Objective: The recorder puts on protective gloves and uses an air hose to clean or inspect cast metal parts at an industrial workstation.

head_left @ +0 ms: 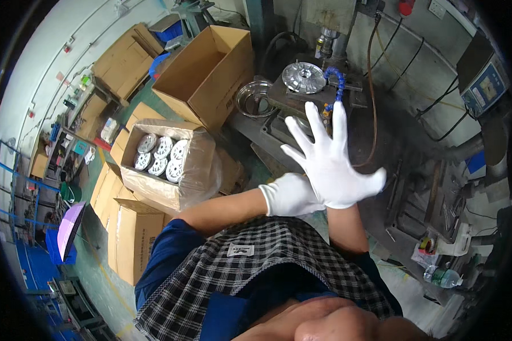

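Plainly, both of the person's hands are in white gloves, and they meet in front of a checked apron (293,236). The right hand (337,170) is held up with its palm toward the face, its fingers and thumb spread wide apart and gripping nothing; its white glove (330,156) is on, with the cuff at the wrist. The left hand (290,194), in a matching glove (279,199), reaches across to that wrist, but its fingertips are hidden behind the right hand, so one cannot tell whether they pinch the cuff or only touch it. Beyond the right fingertips stands a machine with a round, ribbed metal disc (304,78) on its bed, and a blue jointed hose (341,85) curves just beside the disc. To the left of the machine bed sits a shiny metal bowl (242,101), near a tall cardboard box (219,94) with its top open. Nearer the left forearm, a carton (145,187) with a clear plastic liner (205,165) holds several round metal parts (158,166). On the right side, a control box (486,88) hangs by the wall, and a plastic bottle (445,277) lies on its side lower down.
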A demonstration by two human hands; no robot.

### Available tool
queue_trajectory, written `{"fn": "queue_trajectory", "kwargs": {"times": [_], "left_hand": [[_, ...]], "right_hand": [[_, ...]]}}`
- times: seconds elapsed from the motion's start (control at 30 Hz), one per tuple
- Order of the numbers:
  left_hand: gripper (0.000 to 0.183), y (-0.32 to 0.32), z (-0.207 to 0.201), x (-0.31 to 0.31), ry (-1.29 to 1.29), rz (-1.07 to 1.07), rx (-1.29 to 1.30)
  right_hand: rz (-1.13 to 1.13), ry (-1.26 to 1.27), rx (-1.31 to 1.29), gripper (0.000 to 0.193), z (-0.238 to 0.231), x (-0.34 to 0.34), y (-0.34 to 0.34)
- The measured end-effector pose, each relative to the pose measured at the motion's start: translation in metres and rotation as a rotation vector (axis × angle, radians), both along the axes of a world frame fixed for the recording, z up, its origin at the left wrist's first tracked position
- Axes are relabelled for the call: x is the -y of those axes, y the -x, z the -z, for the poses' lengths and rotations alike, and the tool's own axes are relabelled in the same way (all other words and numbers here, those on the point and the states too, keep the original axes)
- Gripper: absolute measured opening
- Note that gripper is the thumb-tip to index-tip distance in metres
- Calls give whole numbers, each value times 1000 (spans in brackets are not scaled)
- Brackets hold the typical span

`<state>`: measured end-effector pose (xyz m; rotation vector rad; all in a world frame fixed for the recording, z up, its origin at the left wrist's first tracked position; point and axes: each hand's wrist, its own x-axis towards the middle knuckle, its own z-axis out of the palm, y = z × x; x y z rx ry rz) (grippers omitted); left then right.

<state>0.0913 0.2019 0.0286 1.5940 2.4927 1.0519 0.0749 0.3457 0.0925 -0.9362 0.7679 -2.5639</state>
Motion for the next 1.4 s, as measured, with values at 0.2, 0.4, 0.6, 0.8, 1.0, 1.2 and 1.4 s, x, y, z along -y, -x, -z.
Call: {"fn": "queue_trajectory", "kwargs": {"times": [0.2, 0.4, 0.6, 0.8, 1.0, 1.2, 1.4], "left_hand": [[135, 10, -8, 34, -660, -41, 742], [108, 40, 13, 28, -713, 33, 591], [80, 93, -15, 79, -660, -258, 610], [74, 296, 2, 117, -74, -740, 746], [58, 358, 47, 77, 143, -570, 510], [51, 341, 37, 75, -66, -585, 655], [52, 311, 34, 63, -135, -758, 580]], "right_hand": [[302, -926, -742, 135, 3, -13, 4], [369, -1181, -530, 132, 36, 50, 22], [629, -1340, -315, 130, 17, 94, 57], [1062, -1410, -127, 53, 19, 81, 38], [1093, -1391, -71, 43, 40, 67, 6], [1029, -1496, 85, 42, 52, 35, 10], [912, -1544, 27, 33, 70, -3, 23]]}}
